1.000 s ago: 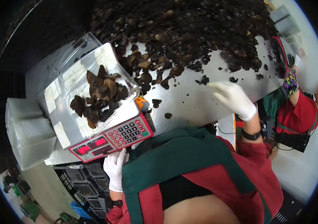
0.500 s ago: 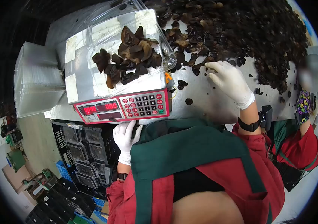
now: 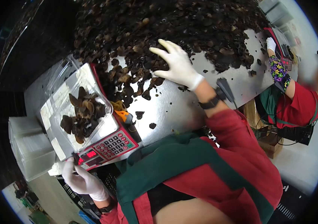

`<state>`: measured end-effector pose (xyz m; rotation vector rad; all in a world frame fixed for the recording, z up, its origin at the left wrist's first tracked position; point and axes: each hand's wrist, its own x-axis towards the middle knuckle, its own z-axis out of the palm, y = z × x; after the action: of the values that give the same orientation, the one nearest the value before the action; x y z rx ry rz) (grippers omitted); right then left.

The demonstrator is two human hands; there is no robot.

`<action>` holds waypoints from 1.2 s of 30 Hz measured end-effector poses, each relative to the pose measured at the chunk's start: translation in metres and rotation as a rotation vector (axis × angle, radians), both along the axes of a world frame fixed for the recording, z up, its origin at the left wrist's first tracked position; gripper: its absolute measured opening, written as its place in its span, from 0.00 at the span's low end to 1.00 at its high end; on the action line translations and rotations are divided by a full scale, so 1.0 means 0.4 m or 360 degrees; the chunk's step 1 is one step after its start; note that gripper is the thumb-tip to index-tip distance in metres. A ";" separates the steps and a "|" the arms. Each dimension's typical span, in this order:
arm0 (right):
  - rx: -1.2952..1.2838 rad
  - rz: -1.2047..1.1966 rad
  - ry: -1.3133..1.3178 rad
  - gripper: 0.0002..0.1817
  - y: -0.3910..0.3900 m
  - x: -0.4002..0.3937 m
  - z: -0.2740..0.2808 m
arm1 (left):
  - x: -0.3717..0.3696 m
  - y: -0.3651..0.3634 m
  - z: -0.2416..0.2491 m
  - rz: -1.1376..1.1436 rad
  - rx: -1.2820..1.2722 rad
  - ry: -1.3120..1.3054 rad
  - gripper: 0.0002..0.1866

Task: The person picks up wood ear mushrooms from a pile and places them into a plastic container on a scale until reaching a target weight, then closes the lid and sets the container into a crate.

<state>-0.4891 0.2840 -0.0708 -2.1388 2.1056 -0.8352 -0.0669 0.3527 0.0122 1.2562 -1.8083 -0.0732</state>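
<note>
My right hand [image 3: 177, 66], in a white glove, reaches over the near edge of a large heap of dark wood ear mushrooms [image 3: 203, 22]. Its fingers are spread, with nothing in them. At the front left corner of the red-framed scale [image 3: 112, 143] is my left hand [image 3: 83, 182], also gloved. Its thumb and forefinger close around a small dark piece, apparently of mushroom [image 3: 76, 158]. On the scale pan sits an open clear plastic clamshell box [image 3: 108, 108], holding a clump of wood ear mushrooms [image 3: 86, 110]. Red digits show on the display [image 3: 91, 154], too blurred to read.
A stack of clear plastic boxes [image 3: 31, 149] stands left of the scale. An orange-handled tool [image 3: 124, 116] lies at its right side. Loose mushroom bits dot the metal table [image 3: 174, 108]. At the right, a co-worker in a red sleeve [image 3: 297, 108] works beside another scale [image 3: 278, 41].
My view has turned right, bringing in the co-worker's scale. My right hand has moved farther over the heap and spread its fingers. My left hand has risen to the scale's front left corner.
</note>
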 end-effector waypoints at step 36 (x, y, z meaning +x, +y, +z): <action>0.0270 -0.0099 -0.0955 0.11 -0.031 0.002 0.131 | -0.102 -0.165 0.021 -0.0278 0.0390 -0.0678 0.15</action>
<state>-0.4883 0.2717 -0.0185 -1.4949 1.8477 -1.0873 -0.1077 0.2868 0.0205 1.3537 -2.3331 -0.1359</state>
